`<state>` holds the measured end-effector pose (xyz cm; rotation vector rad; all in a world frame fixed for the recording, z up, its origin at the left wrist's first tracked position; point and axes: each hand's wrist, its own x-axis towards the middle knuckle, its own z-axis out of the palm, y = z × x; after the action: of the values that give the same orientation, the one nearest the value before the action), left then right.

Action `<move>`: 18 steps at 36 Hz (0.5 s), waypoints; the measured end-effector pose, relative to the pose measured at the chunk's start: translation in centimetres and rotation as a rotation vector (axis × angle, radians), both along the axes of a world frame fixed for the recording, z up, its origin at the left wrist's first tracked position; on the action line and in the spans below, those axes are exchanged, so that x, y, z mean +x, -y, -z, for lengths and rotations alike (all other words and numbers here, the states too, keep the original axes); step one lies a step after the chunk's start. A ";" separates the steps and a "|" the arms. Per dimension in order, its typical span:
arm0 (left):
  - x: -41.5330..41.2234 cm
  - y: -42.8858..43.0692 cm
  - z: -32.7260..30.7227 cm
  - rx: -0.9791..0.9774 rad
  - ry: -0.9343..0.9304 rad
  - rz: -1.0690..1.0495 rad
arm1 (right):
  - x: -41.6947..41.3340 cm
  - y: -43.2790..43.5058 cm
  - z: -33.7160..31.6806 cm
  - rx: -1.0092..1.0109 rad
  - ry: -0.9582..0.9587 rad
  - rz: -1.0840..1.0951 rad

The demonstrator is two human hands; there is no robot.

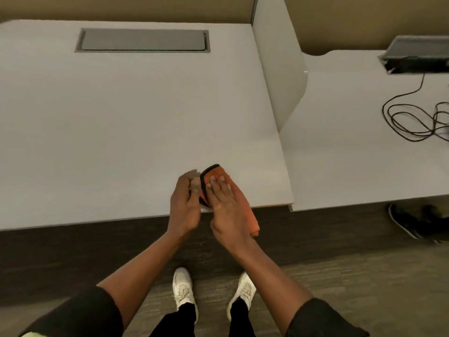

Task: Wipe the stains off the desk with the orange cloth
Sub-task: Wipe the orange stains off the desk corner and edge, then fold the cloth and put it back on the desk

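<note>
The orange cloth [245,205], edged in black, lies folded at the front edge of the white desk [121,132], and part of it hangs over the edge. My right hand [224,205] rests flat on top of it, fingers together. My left hand [185,203] is just left of the cloth, its fingertips curled at the cloth's black edge. I cannot tell whether that hand grips the edge. No stains show on the desk surface.
A grey cable hatch [143,40] is set into the desk at the back. A white divider panel [274,62] stands on the right, with a second desk [359,152] beyond it carrying a coiled black cable [413,120]. Dark shoes [413,222] lie on the floor.
</note>
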<state>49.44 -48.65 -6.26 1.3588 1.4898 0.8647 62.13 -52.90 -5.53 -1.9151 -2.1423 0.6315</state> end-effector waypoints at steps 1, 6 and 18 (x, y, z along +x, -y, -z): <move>-0.8 0.6 -0.3 -0.001 0.000 -0.003 | -0.4 0.2 -0.3 -0.021 0.008 -0.012; -4.0 3.6 -1.7 -0.032 0.003 -0.130 | -1.7 0.3 -3.5 -0.106 -0.178 0.146; -7.5 5.9 -7.2 -0.115 0.151 0.040 | -5.3 -2.8 -9.4 -0.008 -0.496 0.618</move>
<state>41.92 -54.57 0.98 1.2084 1.3699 0.8249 56.86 -50.10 3.84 -2.0003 -1.1734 0.8540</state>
